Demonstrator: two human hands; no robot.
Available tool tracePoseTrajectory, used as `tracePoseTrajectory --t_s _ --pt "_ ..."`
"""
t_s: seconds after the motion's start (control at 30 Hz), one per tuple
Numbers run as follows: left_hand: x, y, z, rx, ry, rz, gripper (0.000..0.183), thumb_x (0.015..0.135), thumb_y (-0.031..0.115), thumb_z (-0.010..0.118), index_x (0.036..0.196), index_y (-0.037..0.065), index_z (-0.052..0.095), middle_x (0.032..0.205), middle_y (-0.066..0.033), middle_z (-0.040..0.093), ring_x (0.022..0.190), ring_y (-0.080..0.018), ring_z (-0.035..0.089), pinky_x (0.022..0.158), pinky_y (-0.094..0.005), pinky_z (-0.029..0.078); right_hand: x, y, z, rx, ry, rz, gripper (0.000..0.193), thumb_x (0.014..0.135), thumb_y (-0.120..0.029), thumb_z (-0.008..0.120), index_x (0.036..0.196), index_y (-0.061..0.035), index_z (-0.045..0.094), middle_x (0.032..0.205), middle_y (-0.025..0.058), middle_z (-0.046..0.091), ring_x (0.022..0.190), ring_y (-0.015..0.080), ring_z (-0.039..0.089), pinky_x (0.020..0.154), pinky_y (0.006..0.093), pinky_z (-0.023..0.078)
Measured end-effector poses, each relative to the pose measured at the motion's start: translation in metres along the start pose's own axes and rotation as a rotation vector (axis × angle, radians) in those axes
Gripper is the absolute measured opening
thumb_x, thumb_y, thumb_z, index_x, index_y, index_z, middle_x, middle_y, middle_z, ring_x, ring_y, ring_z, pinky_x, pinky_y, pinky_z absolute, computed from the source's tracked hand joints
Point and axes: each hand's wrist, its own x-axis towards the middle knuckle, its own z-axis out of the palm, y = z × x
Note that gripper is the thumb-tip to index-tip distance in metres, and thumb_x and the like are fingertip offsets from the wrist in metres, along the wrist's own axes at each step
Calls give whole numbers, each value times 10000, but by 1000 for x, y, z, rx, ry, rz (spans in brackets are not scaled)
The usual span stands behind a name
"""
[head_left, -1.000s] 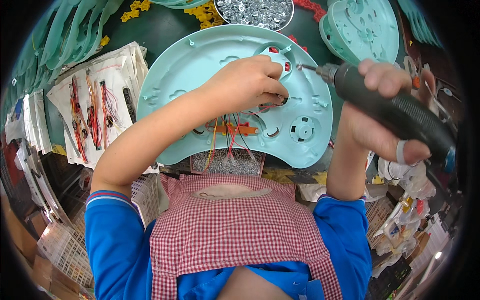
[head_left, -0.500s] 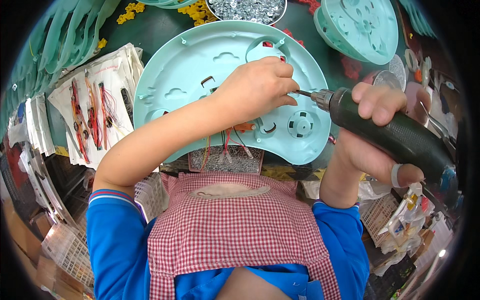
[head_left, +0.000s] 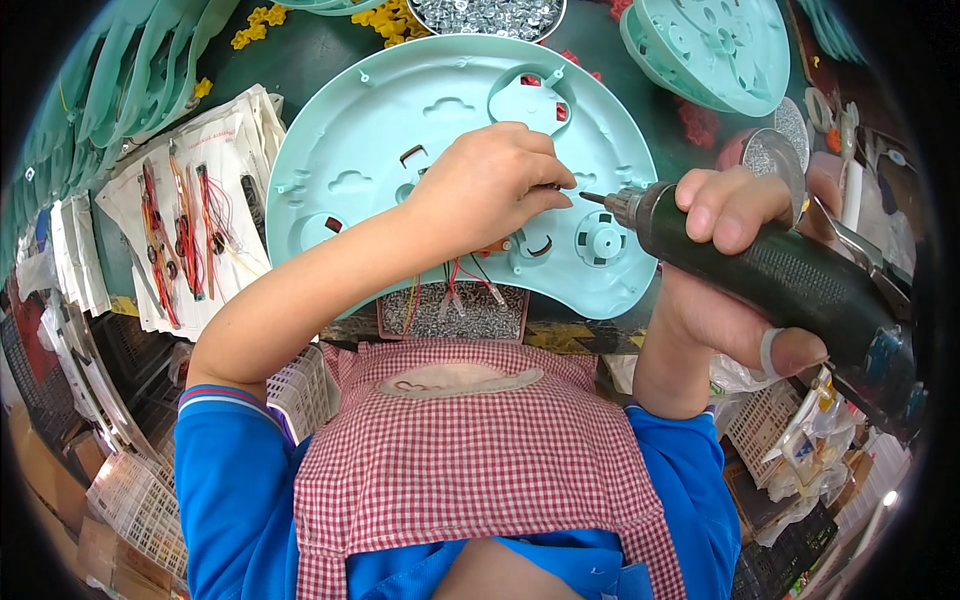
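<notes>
- Our left hand presses down, fingers curled, on a mint-green curved plastic panel lying at the near edge of the dark workbench; whether the fingertips pinch anything, we cannot tell.
- Our right hand is clenched around a black electric screwdriver, its bit tip just beside the left fingers, over the panel's right half.
- Red and yellow wires hang from the panel's near edge above a tray of small screws.
- Wire bundles on white bags lie toward the bench's left edge; a bowl of screws sits at the far edge.
</notes>
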Motion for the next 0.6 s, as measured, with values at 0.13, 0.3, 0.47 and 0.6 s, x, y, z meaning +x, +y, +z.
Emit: tracePoseTrajectory --t_s 0.13,0.3,0.47,0.6 --pt "-2 -2 -1 -10 5 -5 163 723 147 774 866 86 728 760 -33 641 739 -226 611 657 -342 509 -1 -1 2 26 37 6 1049 734 -779 609 1418 -24 358 846 66 552 744 196 535 729 371 423" --pt "-3 3 2 74 34 72 159 709 156 787 836 89 719 752 -28 642 732 -222 613 645 -340 507 -2 -3 1 48 22 7 1042 740 -762 618 1435 -32 353 849 63 552 754 193 531 744 370 425" --pt "-6 8 -5 -29 51 35 171 672 151 809 793 91 704 735 -15 641 709 -201 610 631 -316 501 2 -6 5 124 -59 -13 1027 735 -768 618 1427 -50 373 868 45 546 770 185 525 753 368 425" --pt "-9 7 -3 -57 110 40 183 653 146 818 786 93 704 717 -10 638 691 -186 608 624 -308 496 2 -3 8 117 -86 -17 1028 731 -782 609 1421 -55 380 866 38 540 772 183 521 760 365 423"
